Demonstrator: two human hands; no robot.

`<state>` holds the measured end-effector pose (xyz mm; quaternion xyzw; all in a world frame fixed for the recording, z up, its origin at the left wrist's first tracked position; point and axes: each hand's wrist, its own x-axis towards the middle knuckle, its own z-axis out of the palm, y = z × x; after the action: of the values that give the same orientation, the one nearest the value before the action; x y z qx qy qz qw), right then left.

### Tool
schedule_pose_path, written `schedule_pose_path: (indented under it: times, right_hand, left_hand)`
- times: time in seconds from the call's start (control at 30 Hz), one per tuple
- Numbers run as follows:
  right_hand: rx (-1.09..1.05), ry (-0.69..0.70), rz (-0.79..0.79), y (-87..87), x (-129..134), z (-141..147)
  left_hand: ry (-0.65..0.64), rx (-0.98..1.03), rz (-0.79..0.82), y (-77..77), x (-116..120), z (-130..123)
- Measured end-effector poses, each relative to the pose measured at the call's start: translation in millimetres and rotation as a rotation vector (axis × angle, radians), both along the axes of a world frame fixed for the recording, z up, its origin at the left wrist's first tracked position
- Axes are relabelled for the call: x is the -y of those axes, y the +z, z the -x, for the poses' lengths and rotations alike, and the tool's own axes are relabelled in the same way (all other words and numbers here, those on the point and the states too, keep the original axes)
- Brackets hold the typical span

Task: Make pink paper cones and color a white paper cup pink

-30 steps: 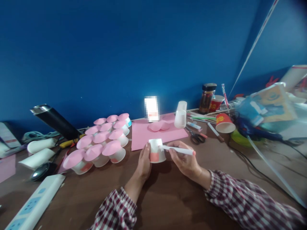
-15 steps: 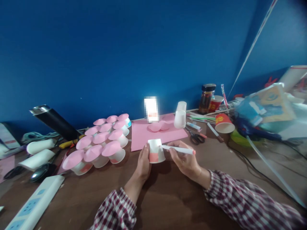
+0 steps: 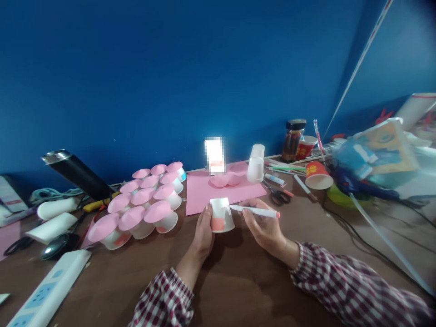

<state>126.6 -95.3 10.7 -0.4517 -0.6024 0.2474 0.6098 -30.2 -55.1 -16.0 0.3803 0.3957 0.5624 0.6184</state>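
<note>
A white paper cup [image 3: 221,210] with an orange-pink patch low on its side is upside down in my left hand [image 3: 203,234], whose fingers wrap its left side. My right hand [image 3: 264,229] grips a white marker pen [image 3: 259,211] with a coral end. The marker lies nearly level, its tip at or very near the cup's right side; I cannot tell whether it touches. Behind the cup lies pink paper [image 3: 200,195] with pink paper discs [image 3: 220,180] on it. To the left stand several upturned cups topped with pink paper cones [image 3: 132,218].
Scissors [image 3: 279,196], a red paper cup [image 3: 318,175] and a jar [image 3: 293,141] are on the right. White cups [image 3: 256,169] stand at the back. A power strip [image 3: 51,286] and black flask [image 3: 78,175] are at left. A cable [image 3: 361,236] crosses the right side.
My right hand and the marker have shifted very slightly to the right, away from the cup's middle. The cup and my left hand look the same.
</note>
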Motion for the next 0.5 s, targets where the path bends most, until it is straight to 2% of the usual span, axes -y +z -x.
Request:
schedule_pose_path:
  times: [0.23, 0.5]
  right_hand:
    - [0.019, 0.054, 0.048, -3.1, 1.1, -0.2]
    - [0.006, 0.046, 0.046, -3.7, 0.5, 0.2]
  left_hand:
    - [-0.028, 0.0, -0.021, -5.2, -0.5, 0.0]
    - [-0.028, -0.003, -0.022, -7.4, -0.4, 1.5]
